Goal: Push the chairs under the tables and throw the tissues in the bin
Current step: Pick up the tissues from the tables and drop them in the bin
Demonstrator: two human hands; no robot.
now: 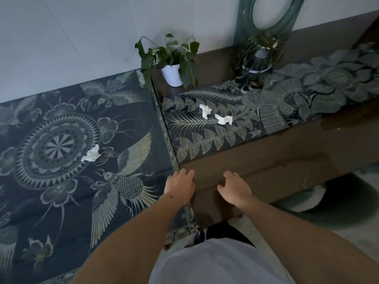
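Observation:
Three crumpled white tissues lie on two dark patterned tables. One tissue (91, 154) sits on the left table (61, 201) near a round ornament. Two more, one tissue (205, 110) and another tissue (225, 119), lie close together on the right glass-topped table (287, 152). My left hand (179, 185) hovers over the seam between the tables, fingers loosely bent, holding nothing. My right hand (233, 190) is beside it over the brown part of the right table, fingers loosely curled and empty. A dark rounded chair seat (344, 199) shows under the right table's front edge.
A green plant in a white pot (172, 73) stands at the back by the wall. A second plant in a dark glass pot (259, 56) stands to its right, in front of an oval glass frame (268, 15). Pale floor shows at the lower right.

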